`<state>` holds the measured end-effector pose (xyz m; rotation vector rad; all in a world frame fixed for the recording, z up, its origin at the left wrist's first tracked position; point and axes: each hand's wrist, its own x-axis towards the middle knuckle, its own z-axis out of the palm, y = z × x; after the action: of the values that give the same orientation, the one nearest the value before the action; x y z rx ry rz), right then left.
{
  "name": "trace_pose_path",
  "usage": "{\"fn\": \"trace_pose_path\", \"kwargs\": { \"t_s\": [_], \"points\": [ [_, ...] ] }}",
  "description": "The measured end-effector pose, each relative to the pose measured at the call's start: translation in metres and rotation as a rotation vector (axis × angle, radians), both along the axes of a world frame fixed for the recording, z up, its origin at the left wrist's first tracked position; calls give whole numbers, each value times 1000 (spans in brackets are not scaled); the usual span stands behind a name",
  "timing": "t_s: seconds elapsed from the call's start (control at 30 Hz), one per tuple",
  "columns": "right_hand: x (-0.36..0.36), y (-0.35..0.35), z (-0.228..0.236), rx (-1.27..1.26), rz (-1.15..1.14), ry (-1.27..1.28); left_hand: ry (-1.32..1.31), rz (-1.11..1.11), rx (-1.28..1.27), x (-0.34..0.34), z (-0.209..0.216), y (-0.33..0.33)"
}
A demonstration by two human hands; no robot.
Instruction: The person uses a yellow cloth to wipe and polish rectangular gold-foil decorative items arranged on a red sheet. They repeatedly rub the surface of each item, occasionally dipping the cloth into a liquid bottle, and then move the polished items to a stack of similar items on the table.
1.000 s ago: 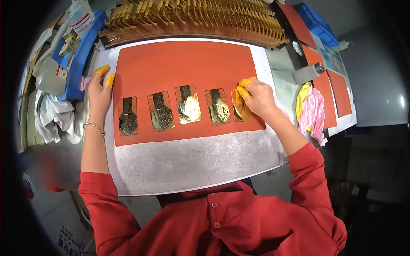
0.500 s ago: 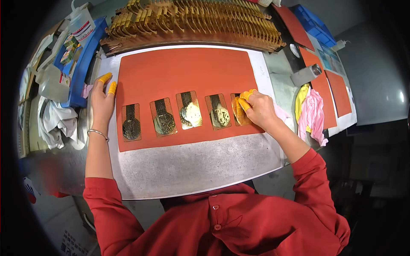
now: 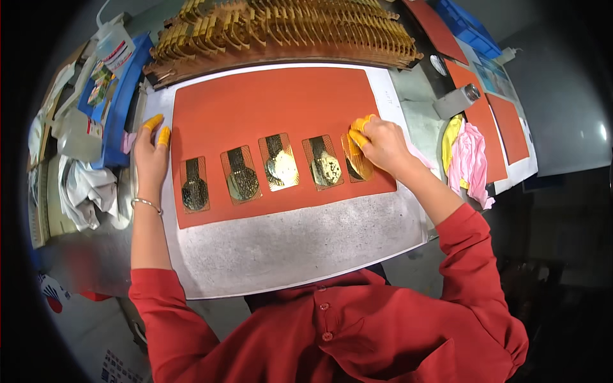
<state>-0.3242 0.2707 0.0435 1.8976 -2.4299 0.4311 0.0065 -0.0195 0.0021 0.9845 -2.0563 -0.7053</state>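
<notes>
On an orange-red mat (image 3: 268, 102) lies a row of several thin rectangular gold metal plates, each with a dark paddle-shaped pattern; the middle plate (image 3: 279, 167) gleams brightest. At the row's right end my right hand (image 3: 386, 145), with yellow finger cots, pinches a thin gold plate (image 3: 363, 167). Its upper part is hidden by my fingers. My left hand (image 3: 152, 156) rests by the mat's left edge on the white sheet. Its thumb and index finger, also in yellow cots, are stretched apart, and it holds nothing.
Behind the mat stands a long rack (image 3: 281, 32) of gold strips. To the left are a blue tray (image 3: 118, 127), plastic bottles (image 3: 82, 137) and a white cloth (image 3: 88, 191). On the right are a metal flask (image 3: 454, 103), a pink cloth (image 3: 469, 156) and more orange sheets (image 3: 507, 131).
My right hand has moved slightly up and left, and the gold plate in its fingers sits at a changed tilt. My left hand stays by the mat's edge. The whole view has shifted a little.
</notes>
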Motion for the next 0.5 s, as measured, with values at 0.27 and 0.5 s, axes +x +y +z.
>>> {"fn": "trace_pose_path", "kwargs": {
  "t_s": [0.27, 0.5],
  "points": [
    [-3, 2, -5, -83, 1, 8, -50, 5, -37, -5, 8, 2],
    [3, 17, -6, -88, 19, 34, -95, 25, -25, -7, 12, 7]
  ]
}}
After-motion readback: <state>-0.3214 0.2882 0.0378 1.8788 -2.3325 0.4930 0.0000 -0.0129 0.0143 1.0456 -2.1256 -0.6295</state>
